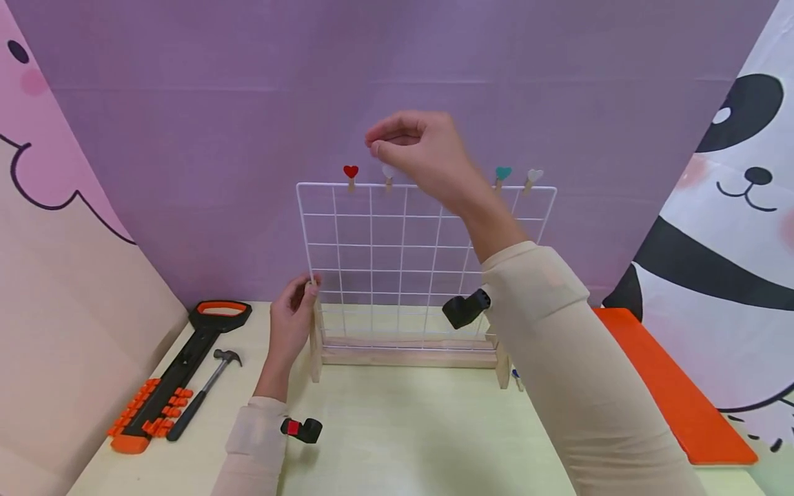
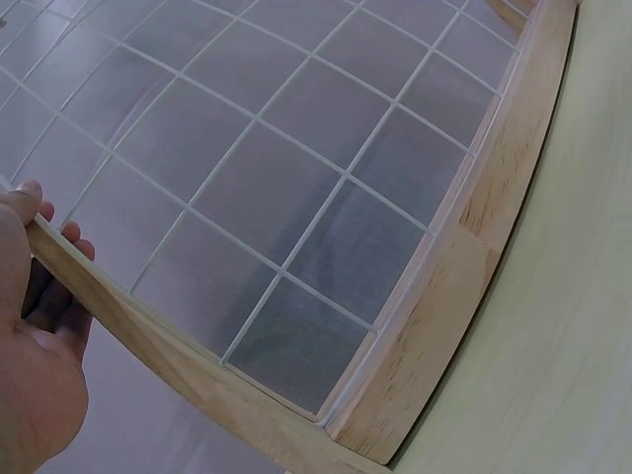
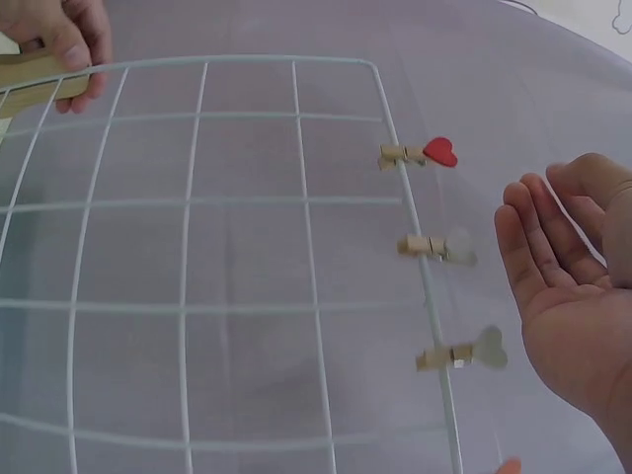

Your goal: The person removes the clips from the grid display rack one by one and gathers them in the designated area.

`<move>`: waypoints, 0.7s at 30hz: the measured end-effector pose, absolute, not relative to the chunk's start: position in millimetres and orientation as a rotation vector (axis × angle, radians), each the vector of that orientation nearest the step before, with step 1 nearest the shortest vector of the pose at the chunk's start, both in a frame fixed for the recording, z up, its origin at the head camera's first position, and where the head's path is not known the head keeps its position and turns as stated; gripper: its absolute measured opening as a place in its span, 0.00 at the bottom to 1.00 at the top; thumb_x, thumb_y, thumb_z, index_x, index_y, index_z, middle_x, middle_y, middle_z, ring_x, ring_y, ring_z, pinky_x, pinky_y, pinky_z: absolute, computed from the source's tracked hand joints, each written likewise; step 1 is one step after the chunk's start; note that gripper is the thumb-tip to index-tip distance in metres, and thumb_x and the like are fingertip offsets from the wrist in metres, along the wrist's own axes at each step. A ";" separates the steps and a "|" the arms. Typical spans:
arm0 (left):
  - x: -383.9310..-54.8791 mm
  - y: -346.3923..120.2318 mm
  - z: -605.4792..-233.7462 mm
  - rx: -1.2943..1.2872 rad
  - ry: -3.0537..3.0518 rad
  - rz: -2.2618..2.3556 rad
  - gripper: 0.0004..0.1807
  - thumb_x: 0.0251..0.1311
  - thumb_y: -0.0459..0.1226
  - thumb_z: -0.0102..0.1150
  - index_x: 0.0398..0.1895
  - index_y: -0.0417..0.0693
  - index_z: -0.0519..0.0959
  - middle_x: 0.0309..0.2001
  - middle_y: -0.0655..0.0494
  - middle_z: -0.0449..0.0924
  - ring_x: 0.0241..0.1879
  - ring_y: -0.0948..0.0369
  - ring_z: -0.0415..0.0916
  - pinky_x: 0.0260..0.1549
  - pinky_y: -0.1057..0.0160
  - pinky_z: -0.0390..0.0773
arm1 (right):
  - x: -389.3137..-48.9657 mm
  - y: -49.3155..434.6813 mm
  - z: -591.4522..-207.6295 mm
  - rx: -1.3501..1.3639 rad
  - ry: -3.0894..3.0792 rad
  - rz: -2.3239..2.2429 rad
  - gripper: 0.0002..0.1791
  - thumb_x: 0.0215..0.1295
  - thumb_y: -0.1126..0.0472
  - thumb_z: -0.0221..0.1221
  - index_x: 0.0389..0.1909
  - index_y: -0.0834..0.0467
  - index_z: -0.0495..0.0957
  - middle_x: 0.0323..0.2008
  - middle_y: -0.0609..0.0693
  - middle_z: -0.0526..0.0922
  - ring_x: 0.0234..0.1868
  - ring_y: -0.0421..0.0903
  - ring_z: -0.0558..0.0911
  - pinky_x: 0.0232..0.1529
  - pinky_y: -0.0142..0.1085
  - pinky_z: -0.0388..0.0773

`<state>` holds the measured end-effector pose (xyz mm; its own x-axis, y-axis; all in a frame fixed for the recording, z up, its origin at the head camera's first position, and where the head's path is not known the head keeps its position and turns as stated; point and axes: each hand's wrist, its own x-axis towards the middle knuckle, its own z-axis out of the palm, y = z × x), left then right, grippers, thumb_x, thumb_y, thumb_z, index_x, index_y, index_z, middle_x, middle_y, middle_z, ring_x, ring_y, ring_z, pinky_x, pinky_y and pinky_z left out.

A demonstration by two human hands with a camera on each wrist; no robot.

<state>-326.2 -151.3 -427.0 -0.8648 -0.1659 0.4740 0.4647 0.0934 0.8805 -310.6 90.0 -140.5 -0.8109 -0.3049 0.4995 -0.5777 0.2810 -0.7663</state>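
Note:
A white wire grid panel (image 1: 402, 244) stands upright in a wooden base (image 1: 409, 357). My left hand (image 1: 294, 310) grips the wooden side post (image 2: 168, 365) of this stand, thumb on the near side. Above the grid's top wire is my right hand (image 1: 428, 148), its fingers loosely bent and nothing seen between them. Heart clothespins sit along that wire: a red one (image 3: 439, 152), a white one (image 3: 459, 247) and a pale one (image 3: 489, 348) near the right hand's fingers. Farther right are a teal clothespin (image 1: 503, 173) and another white one (image 1: 534, 176).
On the table's left lie a claw hammer (image 1: 205, 393) and a black tool (image 1: 180, 365) with an orange loop handle and orange prongs. A small blue-ended clothespin (image 1: 517, 379) lies by the base's right foot. An orange board (image 1: 676, 393) lies at the right.

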 end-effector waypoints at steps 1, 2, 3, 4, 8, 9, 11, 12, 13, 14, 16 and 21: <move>-326.2 -151.1 -427.0 -0.298 -1.914 -1.826 0.19 0.75 0.38 0.57 0.64 0.40 0.78 0.61 0.40 0.82 0.56 0.71 0.78 0.60 0.80 0.75 | -311.9 86.9 -139.4 0.818 -2.297 1.537 0.11 0.69 0.59 0.65 0.49 0.59 0.86 0.46 0.50 0.89 0.48 0.42 0.87 0.56 0.33 0.82; -326.4 -150.8 -426.9 -0.300 -1.911 -1.827 0.19 0.75 0.38 0.57 0.63 0.40 0.78 0.61 0.41 0.82 0.56 0.70 0.78 0.59 0.79 0.75 | -313.2 84.0 -138.7 0.827 -2.299 1.534 0.11 0.69 0.60 0.65 0.49 0.59 0.86 0.46 0.50 0.89 0.48 0.42 0.87 0.56 0.33 0.82; -326.5 -150.1 -426.8 -0.302 -1.903 -1.831 0.19 0.75 0.38 0.58 0.63 0.39 0.78 0.60 0.40 0.82 0.55 0.70 0.78 0.59 0.79 0.75 | -314.4 81.5 -138.2 0.833 -2.304 1.534 0.11 0.69 0.60 0.65 0.49 0.60 0.86 0.46 0.50 0.89 0.48 0.42 0.86 0.57 0.33 0.82; -326.8 -149.3 -426.8 -0.307 -1.892 -1.834 0.19 0.74 0.37 0.58 0.63 0.39 0.78 0.60 0.39 0.82 0.55 0.71 0.79 0.58 0.79 0.76 | -315.8 79.2 -138.0 0.834 -2.310 1.538 0.11 0.69 0.61 0.65 0.49 0.60 0.86 0.46 0.51 0.89 0.48 0.43 0.86 0.57 0.33 0.82; -328.2 -145.4 -427.8 -0.318 -1.867 -1.843 0.17 0.74 0.35 0.58 0.62 0.36 0.79 0.59 0.37 0.82 0.52 0.71 0.79 0.56 0.79 0.77 | -321.4 73.6 -139.9 0.826 -2.347 1.536 0.10 0.70 0.62 0.64 0.49 0.59 0.86 0.46 0.51 0.88 0.48 0.44 0.86 0.57 0.33 0.82; -328.4 -144.5 -428.1 -0.323 -1.862 -1.845 0.17 0.74 0.35 0.58 0.61 0.36 0.79 0.58 0.36 0.82 0.53 0.71 0.79 0.57 0.79 0.77 | -322.6 73.3 -140.5 0.818 -2.356 1.537 0.10 0.70 0.62 0.64 0.49 0.59 0.86 0.46 0.51 0.88 0.48 0.45 0.86 0.57 0.32 0.82; -328.6 -143.5 -428.3 -0.330 -1.867 -1.842 0.18 0.74 0.36 0.58 0.62 0.36 0.79 0.59 0.38 0.82 0.54 0.71 0.79 0.58 0.78 0.77 | -324.7 73.2 -141.9 0.800 -2.373 1.537 0.10 0.70 0.63 0.63 0.49 0.59 0.85 0.46 0.51 0.88 0.49 0.47 0.85 0.56 0.32 0.83; -328.7 -143.2 -428.4 -0.333 -1.868 -1.841 0.18 0.74 0.36 0.58 0.62 0.37 0.79 0.59 0.38 0.83 0.54 0.71 0.79 0.58 0.78 0.77 | -325.5 73.2 -142.6 0.790 -2.382 1.536 0.10 0.70 0.63 0.63 0.50 0.60 0.85 0.47 0.52 0.88 0.50 0.48 0.85 0.56 0.32 0.83; -328.7 -143.0 -428.3 -0.336 -1.871 -1.838 0.18 0.74 0.36 0.58 0.62 0.37 0.79 0.59 0.39 0.83 0.55 0.71 0.79 0.58 0.78 0.77 | -326.1 73.2 -143.2 0.784 -2.388 1.534 0.11 0.70 0.64 0.63 0.50 0.60 0.85 0.47 0.53 0.88 0.51 0.49 0.85 0.56 0.32 0.83; -328.8 -142.8 -428.0 -0.340 -1.871 -1.835 0.18 0.74 0.36 0.58 0.62 0.37 0.78 0.59 0.38 0.83 0.55 0.71 0.79 0.59 0.78 0.77 | -326.4 73.2 -143.9 0.778 -2.398 1.530 0.11 0.70 0.64 0.62 0.50 0.60 0.85 0.48 0.54 0.88 0.51 0.50 0.85 0.56 0.32 0.83; -328.9 -143.0 -427.5 -0.344 -1.875 -1.830 0.18 0.74 0.37 0.58 0.62 0.37 0.78 0.59 0.38 0.83 0.55 0.71 0.79 0.59 0.78 0.76 | -327.3 72.4 -145.7 0.778 -2.405 1.529 0.11 0.71 0.64 0.62 0.50 0.61 0.85 0.48 0.56 0.88 0.52 0.51 0.85 0.56 0.32 0.83; -327.3 -144.6 -426.7 -0.328 -1.890 -1.828 0.18 0.75 0.37 0.58 0.63 0.38 0.78 0.60 0.38 0.82 0.56 0.71 0.79 0.59 0.79 0.76 | -330.1 67.8 -150.2 0.793 -2.398 1.504 0.10 0.70 0.66 0.61 0.49 0.63 0.85 0.46 0.57 0.89 0.50 0.50 0.87 0.54 0.32 0.84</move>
<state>-327.3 -144.6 -426.7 -0.8525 -0.1599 0.4976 0.4919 0.0761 0.8673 -330.1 67.8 -150.2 -0.8355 -0.3327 0.4373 -0.5385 0.3377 -0.7720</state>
